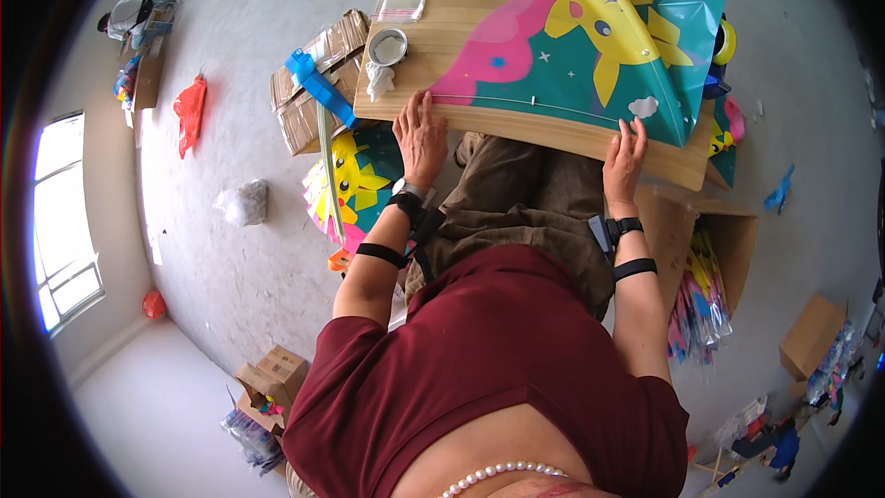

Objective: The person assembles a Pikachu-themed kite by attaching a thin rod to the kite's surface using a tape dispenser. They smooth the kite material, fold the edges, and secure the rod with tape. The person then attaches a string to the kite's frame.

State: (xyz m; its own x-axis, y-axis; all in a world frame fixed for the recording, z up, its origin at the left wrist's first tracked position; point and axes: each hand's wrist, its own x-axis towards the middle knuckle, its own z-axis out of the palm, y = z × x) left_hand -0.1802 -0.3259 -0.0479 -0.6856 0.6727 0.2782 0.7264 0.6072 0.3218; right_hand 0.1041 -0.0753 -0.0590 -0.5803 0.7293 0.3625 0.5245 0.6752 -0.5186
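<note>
A kite [576,65] in teal, pink and yellow, printed with a cartoon animal, lies on the wooden table [516,124]. Along its near edge runs a thin white rod [532,100] with a small fitting near the middle. My left hand [421,140] rests at the table's front edge, its stretched fingertips at the kite's left corner. Near the rod's other end, the extended fingers of my right hand [626,159] lie on the kite's near edge. The undersides of both hands are hidden. Dark straps circle both wrists and forearms.
A tape roll [387,46] and crumpled white tissue [379,81] sit at the table's left. Flattened cardboard [295,106] and more printed kites [355,175] are beside it. An open carton [730,244] with packaged kites stands right of my legs. A red bag [190,115] lies on the floor.
</note>
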